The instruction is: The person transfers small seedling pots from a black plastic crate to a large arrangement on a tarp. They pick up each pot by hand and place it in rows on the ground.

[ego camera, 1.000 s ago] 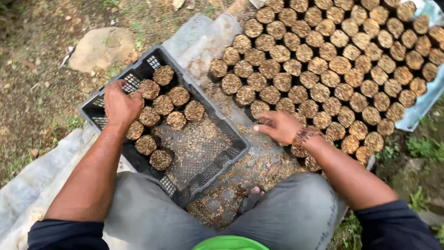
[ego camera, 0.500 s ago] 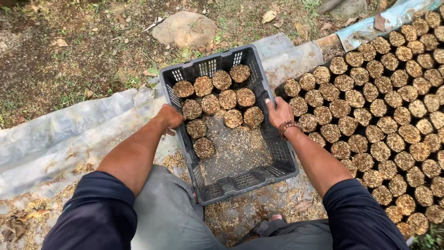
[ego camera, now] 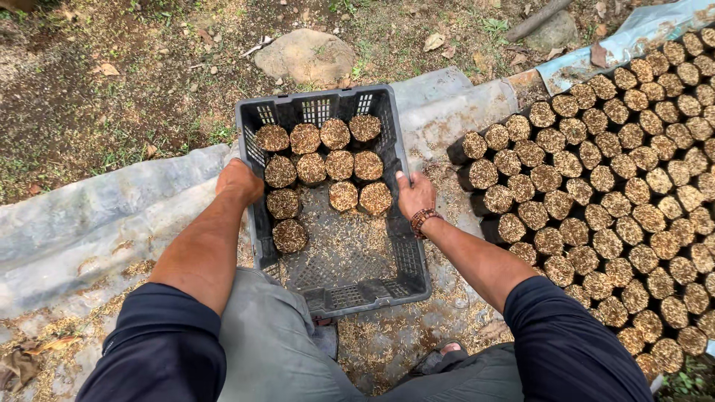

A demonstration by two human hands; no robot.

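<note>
We have both hands on a dark plastic crate (ego camera: 350, 286), one per long side. Left hand (ego camera: 240, 181) is clamped over the left rim, fingers curled down the wall. Right hand (ego camera: 415, 195) grips the right rim, thumb on top, fingers mostly hidden behind the wall; beaded bracelet (ego camera: 423, 218) on that wrist. Crate sits on the ground between our knees, on grey plastic sheeting (ego camera: 112, 216). Its long axis runs away from us, tilted slightly left at the far end; open top faces up. Inside, soil-filled seedling bags (ego camera: 325, 160) stand upright, packed in the far half: rows of four, four, three, then a single bag at the left. Near half of the crate floor is bare mesh with loose husk on it. To the right, just beside the crate, a big block of the same bags (ego camera: 618, 193) stands upright, packed tight, running off the right edge of frame. The nearest of those bags sit close to our right hand and forearm. Beyond the crate: a pale stone (ego camera: 305, 56), bare dirt with dry leaves, a second stone (ego camera: 555, 31) upper right, partly cut off. Our grey trousers (ego camera: 275, 350) and dark sleeves block the near ground. A sandalled foot (ego camera: 439, 356) just shows below the crate, mostly hidden.
</note>
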